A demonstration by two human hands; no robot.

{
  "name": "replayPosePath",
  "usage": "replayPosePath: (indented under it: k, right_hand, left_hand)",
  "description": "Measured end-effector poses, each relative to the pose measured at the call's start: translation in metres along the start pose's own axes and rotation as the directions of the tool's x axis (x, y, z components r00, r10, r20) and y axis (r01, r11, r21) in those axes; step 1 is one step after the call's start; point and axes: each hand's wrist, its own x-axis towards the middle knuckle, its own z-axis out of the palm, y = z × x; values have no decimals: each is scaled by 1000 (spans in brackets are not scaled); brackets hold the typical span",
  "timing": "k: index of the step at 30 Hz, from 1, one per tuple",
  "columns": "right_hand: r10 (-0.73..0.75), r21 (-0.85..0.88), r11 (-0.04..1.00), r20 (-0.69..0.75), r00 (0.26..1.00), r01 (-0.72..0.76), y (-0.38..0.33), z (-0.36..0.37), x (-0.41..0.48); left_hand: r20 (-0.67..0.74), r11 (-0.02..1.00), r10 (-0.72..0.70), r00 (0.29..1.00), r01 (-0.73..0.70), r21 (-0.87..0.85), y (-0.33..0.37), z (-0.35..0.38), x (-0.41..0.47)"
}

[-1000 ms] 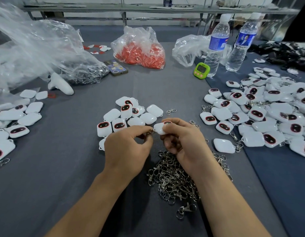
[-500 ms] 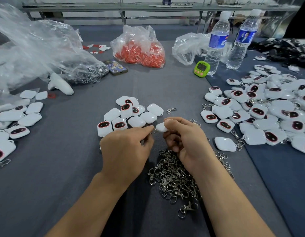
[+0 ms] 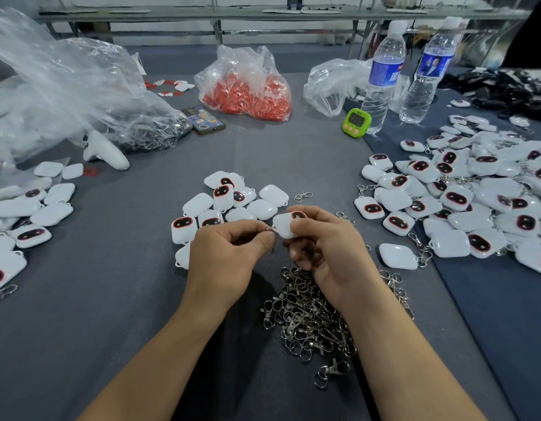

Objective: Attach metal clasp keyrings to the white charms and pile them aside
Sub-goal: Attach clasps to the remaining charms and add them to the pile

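**Charm and ring meet over the table**

We see the right grip [image 3: 330, 247] curled round a white charm [image 3: 282, 226], thumb on top, over the grey table [image 3: 111, 299]. The left grip [image 3: 229, 253] pinches a small metal ring [image 3: 271, 229] that touches the charm's left corner. A heap of metal clasp keyrings [image 3: 308, 317] lies under the wrists. Loose charms [image 3: 226, 202] cluster just beyond the hands, and a pile of charms with clasps [image 3: 475, 202] spreads at the right.

A white charm [image 3: 282, 227], its dark red-rimmed face partly showing, sits in the right hand [image 3: 326, 253]. The left hand [image 3: 229, 256] pinches a keyring [image 3: 270, 229] at its corner. Bare charms [image 3: 232, 205] cluster just beyond, a keyring heap [image 3: 308, 317] lies nearer, and clasped charms [image 3: 475, 202] pile at the right.
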Motion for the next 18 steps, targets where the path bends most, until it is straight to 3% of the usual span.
replayPosePath:
  k: [4,7,12,15,16,18]
  right_hand:
    - [-29,16,999,13,999,29,-1,0,-1]
    - [-112,-103,988,-1,994,111,0,-2,-3]
    - [-249,-341,912,-17,968,228,7,3,-5]
    - [-300,-470,844,-17,954,257,11,6,-6]
    - [-294,-446,859,-25,955,253,10,7,-6]
    - [-245,-305,925,-26,969,226,8,6,-6]
  left_hand:
    - [13,999,-16,1000,16,-27,-1,2,-1]
    - [48,986,54,997,-61,157,-1,0,-3]
    - [71,780,227,971,-225,584,6,-4,-8]
    - [120,664,310,943,-305,683,6,-6,-8]
    - [107,672,320,941,-306,674,6,-6,-8]
    - [9,825,240,971,-209,525,7,-5,-9]
